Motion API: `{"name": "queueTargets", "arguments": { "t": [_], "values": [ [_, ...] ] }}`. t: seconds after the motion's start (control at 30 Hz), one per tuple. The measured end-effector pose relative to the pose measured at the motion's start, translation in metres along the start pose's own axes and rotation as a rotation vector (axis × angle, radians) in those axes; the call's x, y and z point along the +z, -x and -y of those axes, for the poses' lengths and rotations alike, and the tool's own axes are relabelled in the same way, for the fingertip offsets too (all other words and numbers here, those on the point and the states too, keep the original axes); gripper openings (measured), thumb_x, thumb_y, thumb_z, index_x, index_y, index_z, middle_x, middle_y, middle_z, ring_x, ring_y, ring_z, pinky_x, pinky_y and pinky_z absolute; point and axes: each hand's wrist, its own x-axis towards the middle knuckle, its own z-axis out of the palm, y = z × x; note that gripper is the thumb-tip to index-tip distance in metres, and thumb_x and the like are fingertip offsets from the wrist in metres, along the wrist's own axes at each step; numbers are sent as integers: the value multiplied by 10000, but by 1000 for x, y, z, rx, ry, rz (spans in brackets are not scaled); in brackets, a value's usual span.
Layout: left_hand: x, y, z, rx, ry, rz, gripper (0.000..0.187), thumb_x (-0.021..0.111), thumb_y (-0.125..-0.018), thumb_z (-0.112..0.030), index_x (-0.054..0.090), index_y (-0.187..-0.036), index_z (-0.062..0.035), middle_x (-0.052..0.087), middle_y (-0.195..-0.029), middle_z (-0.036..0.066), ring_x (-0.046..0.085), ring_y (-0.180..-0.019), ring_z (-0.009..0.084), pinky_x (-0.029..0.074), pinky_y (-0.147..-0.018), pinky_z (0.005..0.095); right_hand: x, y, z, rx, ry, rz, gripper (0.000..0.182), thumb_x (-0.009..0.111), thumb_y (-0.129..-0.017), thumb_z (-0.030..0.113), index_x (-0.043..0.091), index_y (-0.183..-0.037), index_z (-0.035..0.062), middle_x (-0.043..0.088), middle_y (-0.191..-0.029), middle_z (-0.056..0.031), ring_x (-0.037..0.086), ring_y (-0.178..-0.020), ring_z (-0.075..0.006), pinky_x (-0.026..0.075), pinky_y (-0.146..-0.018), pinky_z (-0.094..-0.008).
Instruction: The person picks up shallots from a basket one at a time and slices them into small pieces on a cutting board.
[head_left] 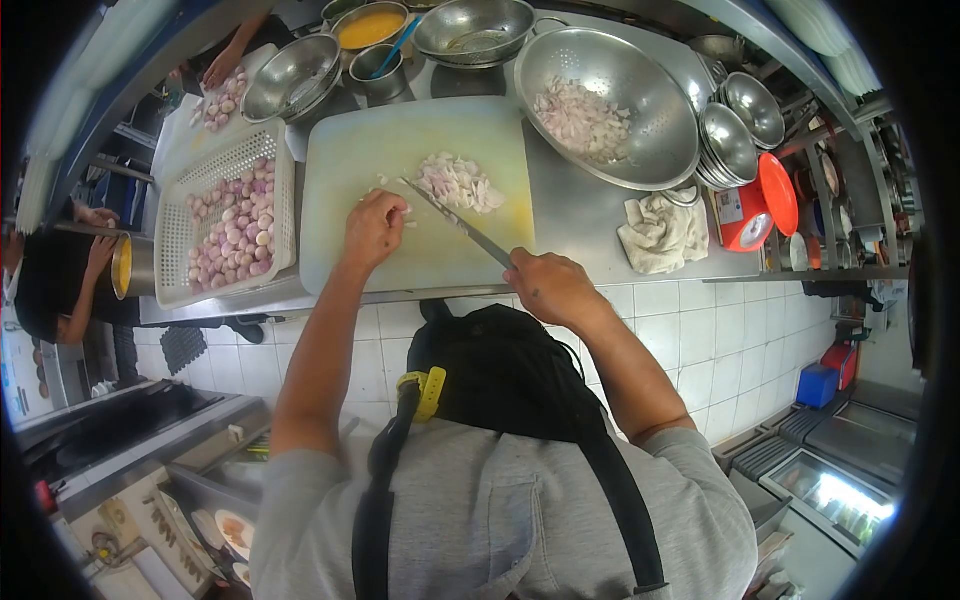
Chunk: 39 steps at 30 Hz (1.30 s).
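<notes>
My right hand (552,288) grips a knife (460,222) by its handle, and the blade slants up and left over the cutting board (340,180). Close to the knife tip, my left hand (375,230) rests on the board with its fingers curled in. Small pale bits lie by its fingertips; whatever is under the fingers is hidden. A pile of chopped shallots (462,184) sits just beyond the blade. Left of the board, a white plastic basket (172,240) holds many peeled shallots (235,235).
A large perforated colander (660,120) with chopped shallots stands right of the board, near a crumpled cloth (662,235), stacked bowls (728,145) and a red scale (745,215). Metal bowls (475,30) line the back. Other people's hands (222,68) show at the left.
</notes>
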Motion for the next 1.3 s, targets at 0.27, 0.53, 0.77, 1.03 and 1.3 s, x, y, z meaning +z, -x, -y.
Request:
{"name": "queueTargets", "arguments": {
  "t": [0.27,0.53,0.77,1.03,1.3],
  "values": [
    [0,-2,0,69,8,-3,149,705,-836,9,722,-957,-76,687,-859,108,672,-806,320,528,-751,416,2,0,4,-23,43,31,257,551,-1050,249,601,-1140,13,744,-974,-224,714,-1014,-427,537,-896,-541],
    [-2,-6,1,107,-22,7,132,698,-848,14,716,-949,-69,686,-850,112,671,-817,334,531,-746,429,-2,5,8,-60,63,-1,245,568,-1040,236,595,-1109,2,734,-958,-257,723,-972,-433,545,-857,-553],
    [-1,-4,5,160,-57,6,100,696,-865,-1,709,-947,-57,683,-856,125,674,-830,351,537,-740,445,13,-13,-2,-91,58,9,242,562,-1045,230,585,-1108,-3,730,-916,-249,724,-939,-437,553,-825,-552],
    [0,-1,5,166,-91,-3,99,689,-878,8,711,-958,-45,700,-888,145,681,-848,371,547,-738,449,14,-13,1,-57,53,30,237,550,-1052,249,569,-1117,22,733,-914,-223,712,-916,-438,542,-825,-549],
    [2,1,2,171,-79,-35,101,686,-886,4,722,-972,-34,710,-900,150,690,-852,374,556,-753,447,5,-9,1,-77,49,59,248,549,-1054,241,583,-1138,10,740,-943,-236,724,-983,-430,553,-861,-542]
  ]
}}
